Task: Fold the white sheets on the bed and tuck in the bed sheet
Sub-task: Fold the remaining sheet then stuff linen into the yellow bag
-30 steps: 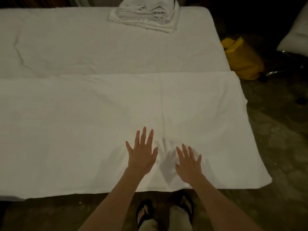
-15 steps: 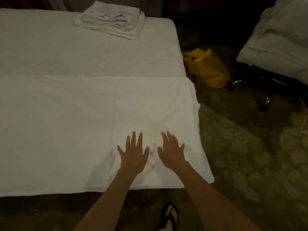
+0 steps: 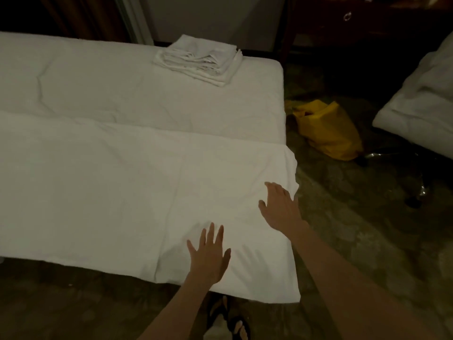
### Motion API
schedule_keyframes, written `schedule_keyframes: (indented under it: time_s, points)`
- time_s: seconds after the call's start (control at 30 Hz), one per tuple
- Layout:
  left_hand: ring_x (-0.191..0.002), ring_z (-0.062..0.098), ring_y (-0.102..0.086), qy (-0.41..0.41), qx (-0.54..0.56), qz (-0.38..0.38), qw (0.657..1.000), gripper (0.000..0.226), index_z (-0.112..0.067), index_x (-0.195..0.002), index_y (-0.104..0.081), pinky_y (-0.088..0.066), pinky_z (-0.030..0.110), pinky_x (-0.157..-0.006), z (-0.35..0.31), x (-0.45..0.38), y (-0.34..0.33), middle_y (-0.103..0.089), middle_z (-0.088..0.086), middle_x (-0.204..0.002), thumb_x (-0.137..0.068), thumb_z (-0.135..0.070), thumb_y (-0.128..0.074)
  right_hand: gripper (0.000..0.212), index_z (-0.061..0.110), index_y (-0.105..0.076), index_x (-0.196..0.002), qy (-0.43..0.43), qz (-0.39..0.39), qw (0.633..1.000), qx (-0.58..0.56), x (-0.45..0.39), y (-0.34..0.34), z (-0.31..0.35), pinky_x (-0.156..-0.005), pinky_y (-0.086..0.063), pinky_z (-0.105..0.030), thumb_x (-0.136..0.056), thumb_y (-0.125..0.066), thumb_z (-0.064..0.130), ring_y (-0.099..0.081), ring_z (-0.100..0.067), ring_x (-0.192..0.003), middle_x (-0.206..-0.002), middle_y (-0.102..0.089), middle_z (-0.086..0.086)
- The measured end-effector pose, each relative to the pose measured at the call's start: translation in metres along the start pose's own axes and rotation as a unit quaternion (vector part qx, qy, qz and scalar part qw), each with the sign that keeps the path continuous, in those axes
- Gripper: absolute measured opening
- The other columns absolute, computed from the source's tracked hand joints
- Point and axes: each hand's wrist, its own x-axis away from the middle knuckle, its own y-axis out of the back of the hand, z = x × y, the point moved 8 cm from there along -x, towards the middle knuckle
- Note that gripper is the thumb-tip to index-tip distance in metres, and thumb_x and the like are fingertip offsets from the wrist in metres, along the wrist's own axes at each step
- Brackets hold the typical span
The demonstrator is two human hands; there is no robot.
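The white sheet (image 3: pixel 127 192) lies spread along the near half of the bed (image 3: pixel 122 94), its long axis running left to right, its right end overhanging the bed's right edge. Both hands rest flat on that right end, fingers straight and spread, holding nothing. The right hand (image 3: pixel 279 207) sits just beside the sheet's right edge; the left hand (image 3: pixel 209 253) lies nearer the sheet's near hem. The right hand seems better placed to take the end for a fold leftward.
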Motion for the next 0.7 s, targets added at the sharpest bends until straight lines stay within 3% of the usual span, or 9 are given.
schedule_keyframes:
  time_s: [0.13, 0.37, 0.5, 0.6, 0.7]
  points:
    - [-0.148, 0.022, 0.006, 0.039, 0.027, -0.041, 0.998, 0.063, -0.026, -0.152, 0.011, -0.002, 0.060, -0.114, 0.033, -0.011, 0.053, 0.015, 0.000, -0.160, -0.102, -0.046, -0.021, 0.053, 0.017, -0.022, -0.148, 0.041, 0.026, 0.999, 0.024, -0.008, -0.002, 0.042, -0.115, -0.016, -0.053, -0.100, -0.039, 0.032, -0.025, -0.024, -0.142, -0.154, -0.025, -0.004]
    - [-0.148, 0.021, 0.007, 0.095, 0.053, -0.105, 0.988, 0.063, -0.026, -0.152, 0.011, 0.000, 0.058, -0.114, 0.112, 0.004, 0.132, 0.015, 0.000, -0.160, -0.102, -0.045, -0.022, 0.056, 0.018, -0.020, -0.150, 0.051, 0.153, 0.986, 0.047, 0.006, -0.054, 0.123, -0.113, -0.007, -0.056, -0.099, -0.039, 0.033, -0.013, -0.028, -0.145, -0.157, -0.018, -0.006]
    - [-0.148, 0.022, 0.007, 0.120, 0.047, -0.101, 0.986, 0.063, -0.025, -0.151, 0.012, 0.002, 0.058, -0.114, 0.169, 0.032, 0.155, 0.015, 0.001, -0.160, -0.102, -0.046, -0.020, 0.056, 0.013, -0.020, -0.148, 0.204, 0.024, 0.971, 0.125, 0.002, -0.019, 0.248, -0.107, -0.025, -0.065, -0.098, -0.032, 0.036, -0.032, -0.030, -0.140, -0.151, -0.033, -0.012]
    - [-0.148, 0.023, 0.006, 0.150, 0.071, -0.110, 0.980, 0.062, -0.027, -0.152, 0.008, 0.002, 0.060, -0.115, 0.234, 0.053, 0.187, 0.012, 0.001, -0.160, -0.101, -0.047, -0.021, 0.057, 0.017, -0.011, -0.151, 0.248, 0.023, 0.962, 0.108, -0.003, 0.015, 0.354, -0.115, -0.008, -0.056, -0.102, -0.029, 0.037, -0.009, -0.023, -0.147, -0.159, -0.014, -0.002]
    - [-0.148, 0.023, 0.006, 0.168, 0.073, -0.173, 0.968, 0.062, -0.026, -0.152, 0.007, 0.001, 0.059, -0.114, 0.310, 0.078, 0.255, 0.011, 0.001, -0.160, -0.102, -0.047, -0.021, 0.055, 0.018, -0.012, -0.152, 0.288, -0.018, 0.953, 0.096, 0.002, 0.033, 0.455, -0.116, -0.005, -0.052, -0.102, -0.029, 0.037, -0.007, -0.021, -0.147, -0.159, -0.013, -0.002]
